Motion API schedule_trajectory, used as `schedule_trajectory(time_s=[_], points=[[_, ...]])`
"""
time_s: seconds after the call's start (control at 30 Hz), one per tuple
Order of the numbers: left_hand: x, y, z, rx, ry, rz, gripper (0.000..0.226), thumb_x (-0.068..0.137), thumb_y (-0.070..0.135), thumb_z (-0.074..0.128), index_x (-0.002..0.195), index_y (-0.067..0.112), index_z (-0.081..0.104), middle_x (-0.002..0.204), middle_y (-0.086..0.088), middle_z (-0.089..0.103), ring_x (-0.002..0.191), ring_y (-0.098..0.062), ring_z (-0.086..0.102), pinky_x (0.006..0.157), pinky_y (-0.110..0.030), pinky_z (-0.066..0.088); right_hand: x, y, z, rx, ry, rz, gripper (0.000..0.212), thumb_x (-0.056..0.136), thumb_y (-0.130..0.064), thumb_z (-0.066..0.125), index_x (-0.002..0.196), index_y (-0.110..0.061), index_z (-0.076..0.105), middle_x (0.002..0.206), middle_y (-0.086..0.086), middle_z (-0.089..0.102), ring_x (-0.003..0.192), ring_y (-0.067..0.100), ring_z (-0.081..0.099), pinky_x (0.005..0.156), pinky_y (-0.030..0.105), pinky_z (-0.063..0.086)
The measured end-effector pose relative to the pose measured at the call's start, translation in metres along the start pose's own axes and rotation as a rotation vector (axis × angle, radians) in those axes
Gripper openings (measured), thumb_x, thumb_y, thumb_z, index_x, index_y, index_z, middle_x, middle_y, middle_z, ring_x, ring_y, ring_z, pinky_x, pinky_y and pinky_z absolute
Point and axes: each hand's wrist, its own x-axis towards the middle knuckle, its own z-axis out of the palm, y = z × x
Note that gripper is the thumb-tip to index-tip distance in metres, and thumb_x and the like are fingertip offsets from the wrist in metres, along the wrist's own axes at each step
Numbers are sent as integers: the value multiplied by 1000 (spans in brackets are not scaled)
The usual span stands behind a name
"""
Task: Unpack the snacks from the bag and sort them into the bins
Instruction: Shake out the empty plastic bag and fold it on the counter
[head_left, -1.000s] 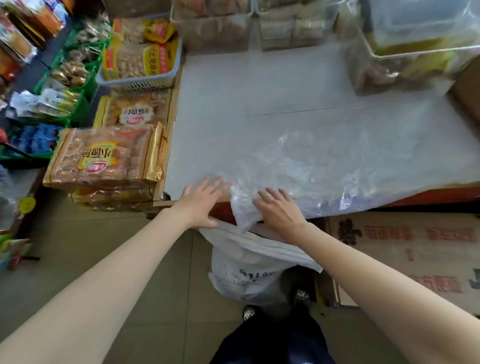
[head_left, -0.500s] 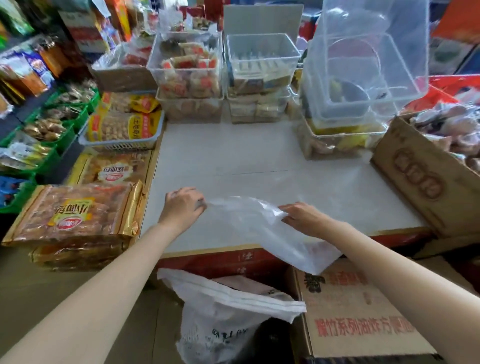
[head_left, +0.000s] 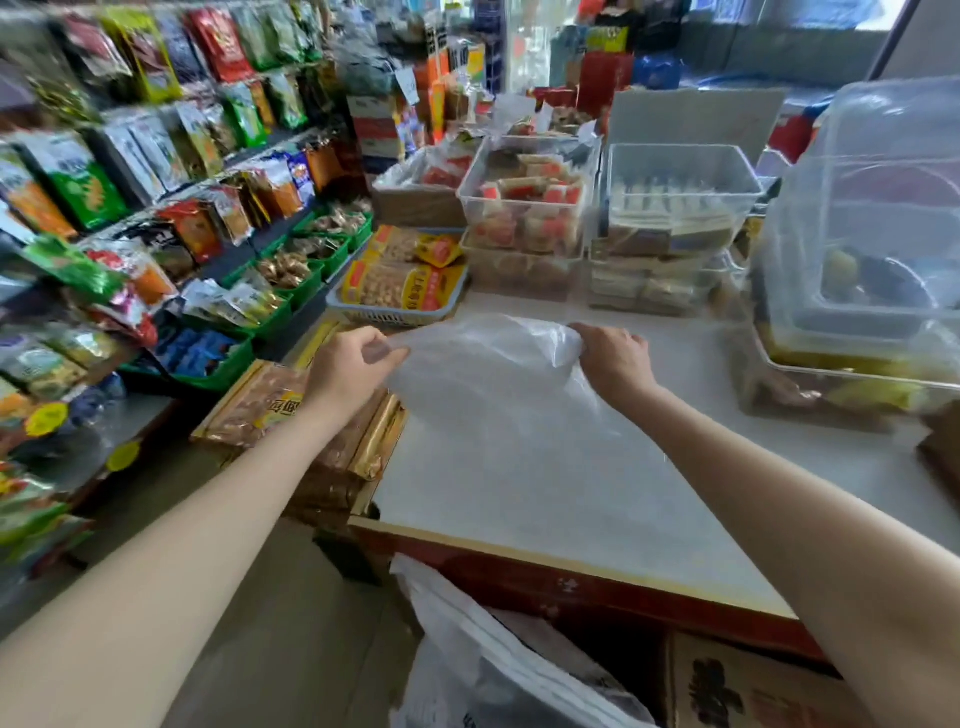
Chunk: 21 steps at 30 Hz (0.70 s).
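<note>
Head view: a clear plastic bag (head_left: 483, 374) hangs over the white bench (head_left: 545, 499), its upper edge stretched left to right between 2 hands and its long axis dropping toward the viewer. The left hand (head_left: 345, 366) has its fingers curled, pinching the left corner; the right hand (head_left: 613, 358) has its fingers clamped on the right corner. At the back of the bench, a clear bin (head_left: 524, 208) holds red and white wrapped snacks, and a second clear bin (head_left: 675, 192) holds pale packets. A blue basket (head_left: 395, 312) holds peanut packs
</note>
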Motion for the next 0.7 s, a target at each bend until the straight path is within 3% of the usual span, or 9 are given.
schedule_trajectory(time_s=[0.1,0.2,0.23,0.3,0.37,0.43,0.5,0.6,0.7], points=[[0,9,-3,-231,-34,0,22,90,30,61,78,12,59,74,0,59,74,-19,56,64,-29,43,1,3,-20,290,39,64,46,83,3,39,115,-17,65,109,13,67,104,31,58,85,33,41],[-7,25,7,-430,-117,-13,16,94,25,55,87,10,56,80,2,58,76,-9,52,64,-11,38,-26,25,-33,531,-32,158,37,85,5,37,98,-8,70,79,4,64,72,17,55,59,18,40],[-10,28,14,-484,-154,-21,16,94,26,55,89,11,56,84,1,59,78,-8,53,68,-12,39,-41,35,-35,559,-77,193,31,87,4,38,85,-5,68,69,1,61,61,12,52,50,13,38],[-17,33,29,-565,-226,-23,16,94,26,56,87,12,56,81,-2,60,70,-4,56,68,-22,42,-72,57,-33,615,-227,271,29,95,-4,42,76,-4,64,60,-1,63,50,6,55,46,9,38],[-29,37,45,-579,-335,-56,13,95,19,53,85,11,56,75,0,57,54,4,55,56,-15,43,-106,79,-26,651,-447,366,27,99,-17,45,88,0,64,69,8,68,57,11,65,57,17,49],[-41,35,65,-502,-572,-113,16,97,19,50,85,8,56,69,0,52,51,-4,51,48,-14,40,-139,96,-19,641,-674,456,28,100,-22,44,96,0,61,80,15,67,62,17,67,59,22,52],[-49,30,86,-393,-792,-150,22,97,23,51,83,8,57,66,-4,50,55,-13,47,54,-22,42,-168,108,-15,693,-806,555,27,100,-21,42,95,0,59,82,18,63,62,21,66,55,23,51],[-48,34,114,-406,-833,-194,25,96,28,51,82,9,57,72,-9,49,62,-18,50,63,-27,44,-186,124,-8,876,-773,710,28,100,-18,42,96,6,56,89,28,63,63,29,68,56,30,55],[-42,54,129,-692,-850,-392,38,99,42,37,92,13,61,82,-6,65,59,-13,65,62,-23,53,-171,141,0,880,-541,838,29,100,-23,42,96,3,55,84,24,67,59,30,68,59,35,56]])
